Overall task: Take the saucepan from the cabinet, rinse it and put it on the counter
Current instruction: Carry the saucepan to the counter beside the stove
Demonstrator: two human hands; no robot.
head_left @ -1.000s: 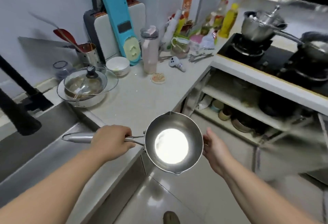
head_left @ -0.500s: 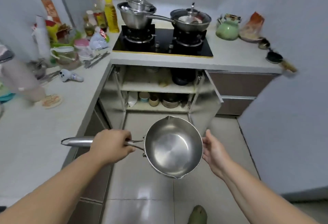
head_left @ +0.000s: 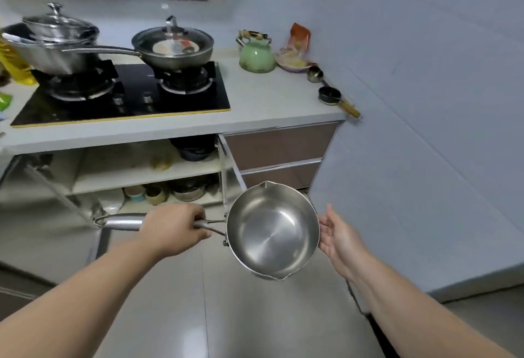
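A small empty steel saucepan (head_left: 272, 230) with two pouring spouts hangs level over the tiled floor. My left hand (head_left: 174, 230) is shut around its long metal handle. My right hand (head_left: 338, 234) is open, palm toward the pan's right rim, touching or nearly touching it. The open cabinet (head_left: 136, 170) under the hob shows two shelves with bowls and pots. The white counter (head_left: 272, 105) runs above it.
A black gas hob (head_left: 124, 99) carries a lidded steel pot (head_left: 54, 45) and a lidded frying pan (head_left: 173, 47). A green kettle (head_left: 256, 53), a plate and two small ladles stand on the counter's right end. Two brown drawers (head_left: 280, 156) are beside the open cabinet door. A blue wall is right.
My view has swung right from the sink and left counter to the hob and cabinet. The saucepan stays in my left hand; my right hand has opened slightly beside the rim.
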